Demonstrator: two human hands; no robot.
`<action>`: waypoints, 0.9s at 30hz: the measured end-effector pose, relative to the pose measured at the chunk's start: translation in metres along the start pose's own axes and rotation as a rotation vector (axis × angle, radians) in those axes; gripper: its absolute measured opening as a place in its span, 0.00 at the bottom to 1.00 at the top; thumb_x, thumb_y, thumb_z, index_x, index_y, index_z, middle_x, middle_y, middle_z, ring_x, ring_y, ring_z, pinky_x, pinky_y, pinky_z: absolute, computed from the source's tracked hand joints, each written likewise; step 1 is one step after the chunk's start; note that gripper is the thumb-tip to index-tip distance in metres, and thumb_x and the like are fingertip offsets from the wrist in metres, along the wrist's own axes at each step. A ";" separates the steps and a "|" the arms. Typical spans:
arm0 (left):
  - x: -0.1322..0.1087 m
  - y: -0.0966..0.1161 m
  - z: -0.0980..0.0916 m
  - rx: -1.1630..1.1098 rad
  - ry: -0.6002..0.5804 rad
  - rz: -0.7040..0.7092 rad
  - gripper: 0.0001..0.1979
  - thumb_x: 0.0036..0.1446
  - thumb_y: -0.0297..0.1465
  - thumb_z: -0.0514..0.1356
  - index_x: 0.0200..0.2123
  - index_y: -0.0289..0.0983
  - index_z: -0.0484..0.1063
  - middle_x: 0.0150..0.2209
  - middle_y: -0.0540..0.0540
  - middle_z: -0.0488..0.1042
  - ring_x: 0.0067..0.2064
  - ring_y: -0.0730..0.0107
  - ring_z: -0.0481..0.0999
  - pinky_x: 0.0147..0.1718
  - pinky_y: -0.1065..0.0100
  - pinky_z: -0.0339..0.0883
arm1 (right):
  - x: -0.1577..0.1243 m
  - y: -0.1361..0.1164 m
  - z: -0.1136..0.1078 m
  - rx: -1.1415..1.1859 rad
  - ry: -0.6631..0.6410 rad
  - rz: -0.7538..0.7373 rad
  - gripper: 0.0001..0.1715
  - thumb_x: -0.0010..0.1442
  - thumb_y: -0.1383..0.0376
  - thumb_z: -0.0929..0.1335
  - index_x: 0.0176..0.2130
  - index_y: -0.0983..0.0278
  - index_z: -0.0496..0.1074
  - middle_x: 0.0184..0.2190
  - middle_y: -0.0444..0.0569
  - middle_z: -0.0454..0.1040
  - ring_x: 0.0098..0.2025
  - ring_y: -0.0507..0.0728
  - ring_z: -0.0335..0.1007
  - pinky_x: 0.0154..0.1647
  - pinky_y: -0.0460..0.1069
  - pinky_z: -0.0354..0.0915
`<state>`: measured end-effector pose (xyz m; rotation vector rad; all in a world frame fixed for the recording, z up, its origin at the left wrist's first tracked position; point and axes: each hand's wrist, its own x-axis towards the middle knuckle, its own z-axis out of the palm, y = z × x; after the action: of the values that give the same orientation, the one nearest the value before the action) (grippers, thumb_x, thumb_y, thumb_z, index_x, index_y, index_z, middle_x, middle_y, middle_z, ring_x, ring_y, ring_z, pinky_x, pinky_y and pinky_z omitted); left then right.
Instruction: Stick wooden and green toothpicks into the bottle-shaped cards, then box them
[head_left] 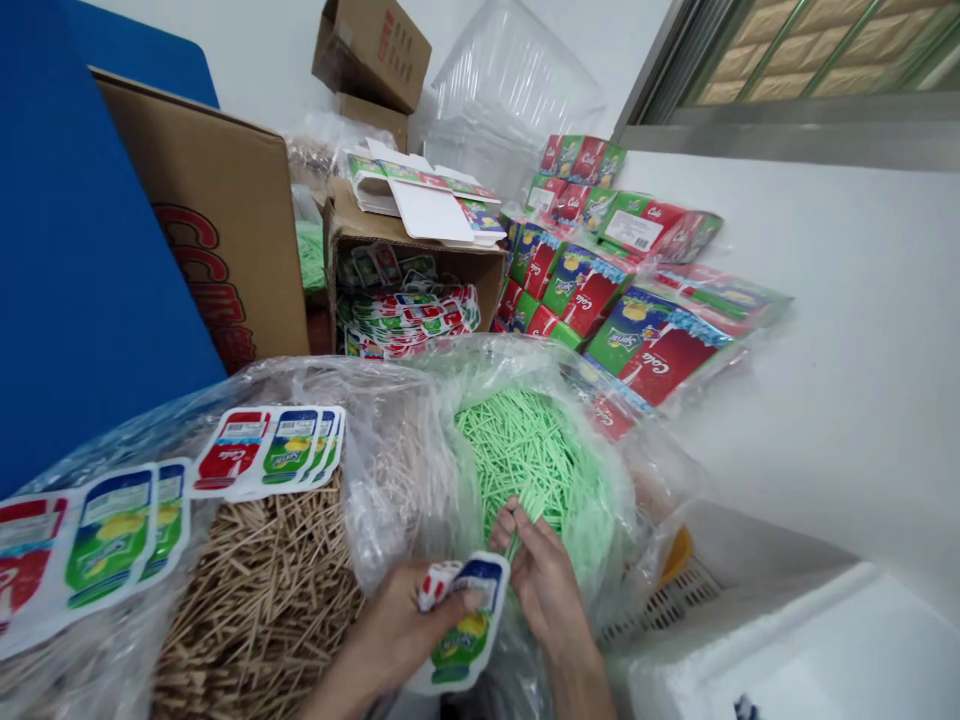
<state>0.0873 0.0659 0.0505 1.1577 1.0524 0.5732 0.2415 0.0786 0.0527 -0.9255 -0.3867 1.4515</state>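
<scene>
My left hand (pixel 409 620) is closed on a flat, bottle-shaped Sprite packet (pixel 466 630), its thumb across the front. A small red-and-white piece (pixel 437 583) shows by the same hand's fingers; I cannot make out what it is. My right hand (pixel 541 575) is pinched around a few green sticks (pixel 532 502), just over the near edge of a clear bag of loose green sticks (pixel 514 440). Brown sticks (pixel 262 590) fill another clear plastic bag (pixel 375 385) at left. Overlapping Cola and Sprite packets (pixel 289 447) lie on top of them.
Behind the bags, an open carton (pixel 491 265) holds many packets. Printed Cola and Sprite boxes (pixel 645 335) are stacked against the wall. A brown carton (pixel 202 220) and blue panel (pixel 97 260) stand left. A white foam box (pixel 810 640) sits at front right.
</scene>
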 end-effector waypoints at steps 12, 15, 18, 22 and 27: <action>-0.049 -0.060 -0.060 -0.108 0.369 -0.131 0.17 0.36 0.43 0.66 0.21 0.35 0.69 0.18 0.53 0.68 0.23 0.71 0.66 0.25 0.69 0.61 | -0.041 0.053 0.044 -0.035 -0.058 0.162 0.17 0.39 0.57 0.78 0.29 0.62 0.75 0.23 0.41 0.68 0.26 0.51 0.66 0.29 0.47 0.65; -0.061 -0.067 -0.066 -0.051 0.418 -0.123 0.10 0.37 0.35 0.65 0.19 0.36 0.67 0.17 0.55 0.65 0.23 0.72 0.63 0.24 0.71 0.57 | -0.049 0.081 0.055 -0.087 -0.126 0.153 0.17 0.44 0.53 0.75 0.30 0.60 0.73 0.25 0.41 0.69 0.29 0.53 0.68 0.32 0.48 0.66; -0.070 -0.066 -0.070 0.164 0.435 -0.080 0.07 0.39 0.31 0.64 0.18 0.37 0.68 0.21 0.54 0.68 0.26 0.70 0.65 0.27 0.71 0.57 | -0.048 0.101 0.062 -0.112 -0.183 0.123 0.17 0.48 0.51 0.73 0.30 0.60 0.71 0.26 0.41 0.70 0.31 0.54 0.70 0.35 0.50 0.65; -0.073 -0.063 -0.071 0.318 0.361 -0.047 0.02 0.42 0.30 0.61 0.22 0.38 0.71 0.25 0.52 0.71 0.29 0.67 0.66 0.31 0.71 0.58 | -0.044 0.113 0.059 -0.297 -0.260 0.014 0.16 0.58 0.51 0.66 0.29 0.60 0.68 0.27 0.41 0.71 0.34 0.54 0.71 0.40 0.49 0.63; -0.070 -0.072 -0.067 0.173 0.319 -0.039 0.02 0.42 0.29 0.59 0.23 0.36 0.69 0.24 0.53 0.67 0.27 0.70 0.62 0.28 0.72 0.58 | -0.049 0.117 0.044 -0.589 -0.375 -0.141 0.20 0.63 0.52 0.60 0.31 0.60 0.70 0.30 0.44 0.75 0.39 0.56 0.70 0.50 0.52 0.58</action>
<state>-0.0128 0.0138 0.0066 1.2179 1.4179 0.6600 0.1246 0.0295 0.0088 -1.0546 -1.1800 1.4009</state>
